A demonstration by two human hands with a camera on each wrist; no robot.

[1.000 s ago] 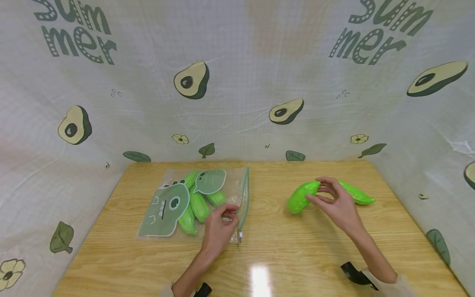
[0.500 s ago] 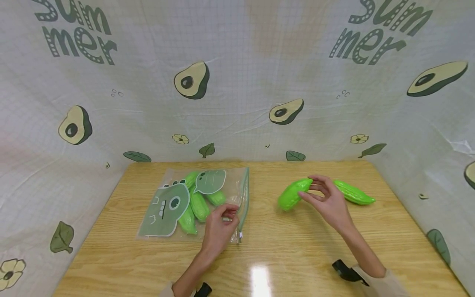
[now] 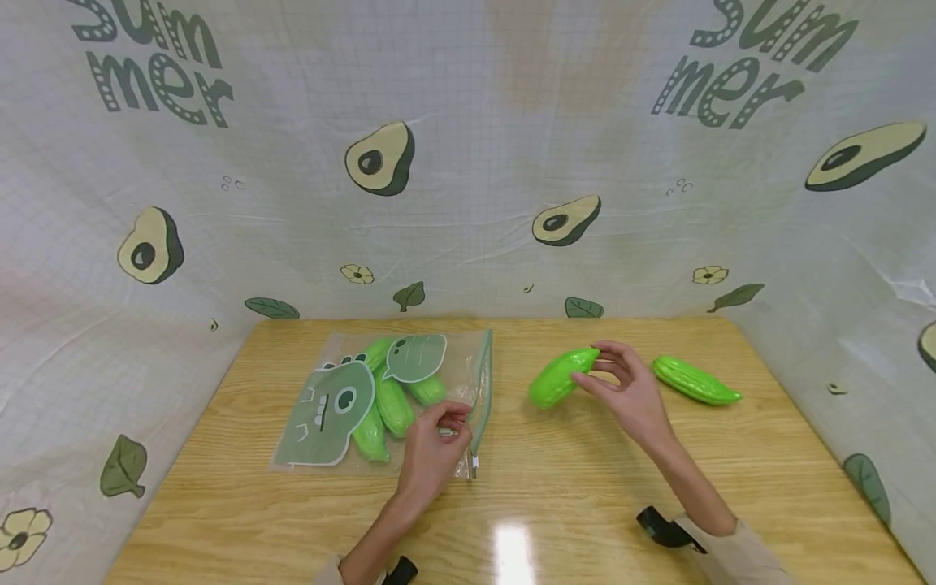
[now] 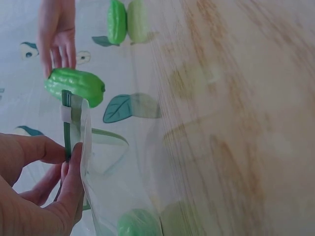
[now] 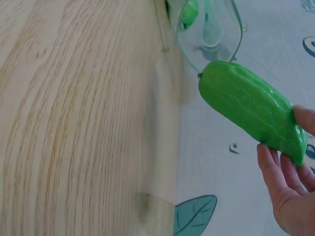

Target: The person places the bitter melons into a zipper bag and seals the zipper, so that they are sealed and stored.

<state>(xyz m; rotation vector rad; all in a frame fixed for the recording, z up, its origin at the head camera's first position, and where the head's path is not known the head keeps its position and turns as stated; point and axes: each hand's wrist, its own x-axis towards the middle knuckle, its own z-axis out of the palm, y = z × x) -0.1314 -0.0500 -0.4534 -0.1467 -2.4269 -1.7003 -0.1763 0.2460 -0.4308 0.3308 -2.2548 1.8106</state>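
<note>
A clear zip bag (image 3: 459, 357) with a green cartoon monster print lies flat on the table, several green bitter melons (image 3: 392, 404) inside it. My left hand (image 3: 433, 445) pinches the near side of its mouth between thumb and fingers. In the left wrist view the bag's green zip edge (image 4: 68, 140) stands up from those fingers. From the right wrist view, the mouth (image 5: 240, 29) gapes. My right hand (image 3: 634, 396) holds another bitter melon (image 3: 559, 379) by its pointed end, above the table and right of the bag. Its blunt end points toward the mouth.
One more bitter melon (image 3: 695, 380) lies on the wooden table (image 3: 585, 504) at the right, behind my right hand. A cloth printed with avocados (image 3: 380, 158) hangs along the back and both sides. The bag's white slider (image 3: 474, 462) sits at the near corner.
My right hand has moved left toward the bag, carrying the bitter melon. The bitter melon lying at the right is now fully uncovered. My left hand and the bag stay put.
</note>
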